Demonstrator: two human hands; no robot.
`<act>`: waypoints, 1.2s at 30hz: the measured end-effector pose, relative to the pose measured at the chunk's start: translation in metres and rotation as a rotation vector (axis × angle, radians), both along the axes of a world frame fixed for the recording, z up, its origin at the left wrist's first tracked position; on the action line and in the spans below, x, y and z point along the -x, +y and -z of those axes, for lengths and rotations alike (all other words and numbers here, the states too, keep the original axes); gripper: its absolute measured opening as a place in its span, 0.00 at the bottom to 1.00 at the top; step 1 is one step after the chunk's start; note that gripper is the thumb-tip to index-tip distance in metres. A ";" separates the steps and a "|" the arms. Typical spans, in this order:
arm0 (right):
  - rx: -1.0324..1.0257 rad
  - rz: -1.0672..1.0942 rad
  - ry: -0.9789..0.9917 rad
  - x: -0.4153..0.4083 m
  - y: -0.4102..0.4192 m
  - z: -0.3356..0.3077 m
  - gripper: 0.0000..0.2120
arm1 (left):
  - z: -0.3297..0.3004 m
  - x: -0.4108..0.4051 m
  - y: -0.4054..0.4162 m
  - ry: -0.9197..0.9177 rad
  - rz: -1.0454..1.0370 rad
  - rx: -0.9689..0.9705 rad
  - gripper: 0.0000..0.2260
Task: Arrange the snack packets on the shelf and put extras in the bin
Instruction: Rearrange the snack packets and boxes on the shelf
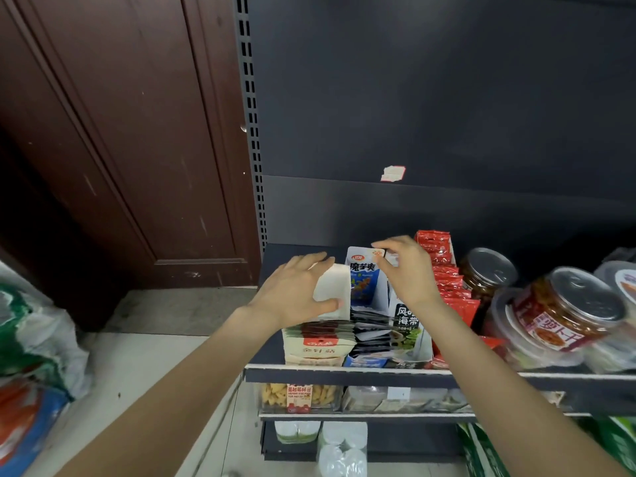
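Two hands work on the shelf (344, 370): left hand (296, 290) grips the white box (332, 287), right hand (406, 270) pinches the blue box (363, 280) beside it. Packets (330, 330) inside look light, slippery; hold box walls.

— What can you read near the hands?

— On the blue-and-white box flap (364, 277), pinched at its top by the right hand (406, 270), "魔芋爽". Just below that hand's wrist, the green-and-white box (407, 327) says "风味海带"

— And by the left hand (292, 290)?

— Below it, the beige packets (318, 349) carry "金针菇". Further down, under the shelf edge, a red-and-white label (298, 397) has Chinese and Latin lettering too small to make out

— To the right?

— A jar label (554, 330) ending "萝卜干"
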State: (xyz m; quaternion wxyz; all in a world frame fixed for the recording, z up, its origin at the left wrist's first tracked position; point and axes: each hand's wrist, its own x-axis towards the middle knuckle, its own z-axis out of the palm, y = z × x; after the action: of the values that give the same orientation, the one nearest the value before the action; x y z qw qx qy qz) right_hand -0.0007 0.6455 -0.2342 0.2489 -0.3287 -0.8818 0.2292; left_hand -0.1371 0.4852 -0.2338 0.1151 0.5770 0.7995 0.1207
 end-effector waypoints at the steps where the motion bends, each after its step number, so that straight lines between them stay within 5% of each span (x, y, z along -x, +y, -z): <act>1: 0.065 -0.018 0.023 -0.010 -0.008 -0.001 0.11 | 0.000 -0.002 -0.002 -0.014 0.003 -0.008 0.36; 6: 0.284 -0.165 -0.204 -0.050 -0.028 0.008 0.12 | 0.002 -0.014 -0.018 -0.128 0.075 0.049 0.44; 10: 0.285 -0.213 -0.349 -0.056 -0.029 0.009 0.14 | 0.009 -0.019 -0.024 -0.175 0.076 0.110 0.36; 16: -0.226 -0.262 -0.594 -0.049 -0.043 0.006 0.14 | 0.013 -0.025 -0.025 -0.249 0.023 0.109 0.23; 21: -0.169 -0.225 -0.405 -0.049 -0.046 0.001 0.11 | 0.013 -0.029 -0.027 -0.274 0.007 0.103 0.21; 31: -0.248 -0.175 -0.460 -0.050 -0.053 -0.001 0.08 | 0.011 -0.029 -0.033 -0.386 -0.028 0.017 0.19; 36: -0.020 -0.130 -0.184 -0.057 -0.050 -0.007 0.04 | 0.008 -0.031 -0.035 -0.424 -0.035 -0.009 0.16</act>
State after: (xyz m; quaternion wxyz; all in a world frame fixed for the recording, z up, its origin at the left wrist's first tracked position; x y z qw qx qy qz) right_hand 0.0559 0.5955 -0.2275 0.1548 -0.2880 -0.9226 0.2048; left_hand -0.1063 0.4500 -0.2414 0.2759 0.5252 0.7668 0.2451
